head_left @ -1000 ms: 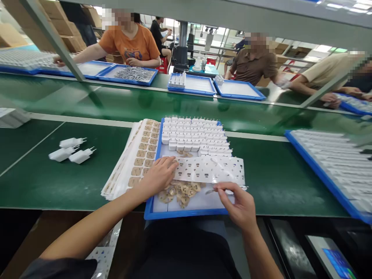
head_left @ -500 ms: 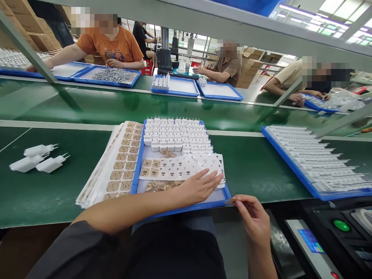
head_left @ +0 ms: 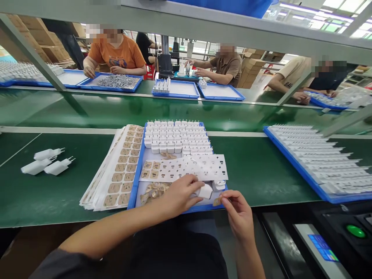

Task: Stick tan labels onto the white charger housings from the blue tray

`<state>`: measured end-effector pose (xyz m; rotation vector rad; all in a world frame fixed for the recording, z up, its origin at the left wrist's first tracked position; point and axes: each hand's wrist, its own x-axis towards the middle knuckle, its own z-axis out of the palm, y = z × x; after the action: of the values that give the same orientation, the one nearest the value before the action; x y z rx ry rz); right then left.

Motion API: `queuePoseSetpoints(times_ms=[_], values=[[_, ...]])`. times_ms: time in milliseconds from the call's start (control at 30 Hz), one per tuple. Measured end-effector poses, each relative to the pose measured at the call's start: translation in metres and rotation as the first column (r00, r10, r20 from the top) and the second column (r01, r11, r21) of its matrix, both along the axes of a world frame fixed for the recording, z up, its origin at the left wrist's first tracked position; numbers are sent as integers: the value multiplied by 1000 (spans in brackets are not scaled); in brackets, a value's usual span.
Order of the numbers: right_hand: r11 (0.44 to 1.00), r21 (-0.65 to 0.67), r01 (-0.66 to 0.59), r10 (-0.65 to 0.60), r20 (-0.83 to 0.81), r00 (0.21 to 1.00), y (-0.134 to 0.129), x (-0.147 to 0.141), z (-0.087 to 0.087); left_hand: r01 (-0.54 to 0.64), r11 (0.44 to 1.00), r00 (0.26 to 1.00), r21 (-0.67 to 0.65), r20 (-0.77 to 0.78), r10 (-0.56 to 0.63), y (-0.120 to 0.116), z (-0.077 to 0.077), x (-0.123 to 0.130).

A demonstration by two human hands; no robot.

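My left hand (head_left: 181,195) is closed around a white plug adapter (head_left: 205,191), low over the front of a blue-rimmed tray (head_left: 134,182). Just to its right, my right hand (head_left: 240,215) pinches a small brown sticker (head_left: 216,201) between thumb and fingertips. Behind both hands lies a white sticker sheet (head_left: 188,167) with a few brown stickers at its left end. Brown scraps (head_left: 154,192) lie in the tray left of the held adapter. Rows of white adapters (head_left: 174,135), pins up, fill the tray's back. Another white adapter (head_left: 218,185) sits near the right rim.
A stack of sticker sheets (head_left: 123,166) lies left of the tray. Further left are several loose adapters (head_left: 46,162). A second tray of white pieces (head_left: 316,159) stands at right, near a machine with a green button (head_left: 356,231). Co-workers sit across the bench beneath a metal frame (head_left: 221,31).
My left hand has come off the sticker sheet and now holds a white adapter. My right hand has moved left with the sticker, nearer the adapter. The view has shifted slightly.
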<state>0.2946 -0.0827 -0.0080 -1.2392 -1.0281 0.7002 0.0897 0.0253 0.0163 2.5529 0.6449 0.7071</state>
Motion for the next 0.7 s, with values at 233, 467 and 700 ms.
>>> queuePoseSetpoints(times_ms=[233, 467, 700], values=[[927, 103, -360, 372, -150, 916, 12, -50, 34, 76, 768, 909, -636, 360, 208, -21, -6, -48], [897, 59, -438, 442, -141, 886, 20, -72, 43, -36, 884, 899, -466, 371, 232, -33, -18, -58], [819, 130, -559, 567, -340, 751, 22, -92, 30, -82, 785, 762, -614, 469, 446, -38, -23, -51]])
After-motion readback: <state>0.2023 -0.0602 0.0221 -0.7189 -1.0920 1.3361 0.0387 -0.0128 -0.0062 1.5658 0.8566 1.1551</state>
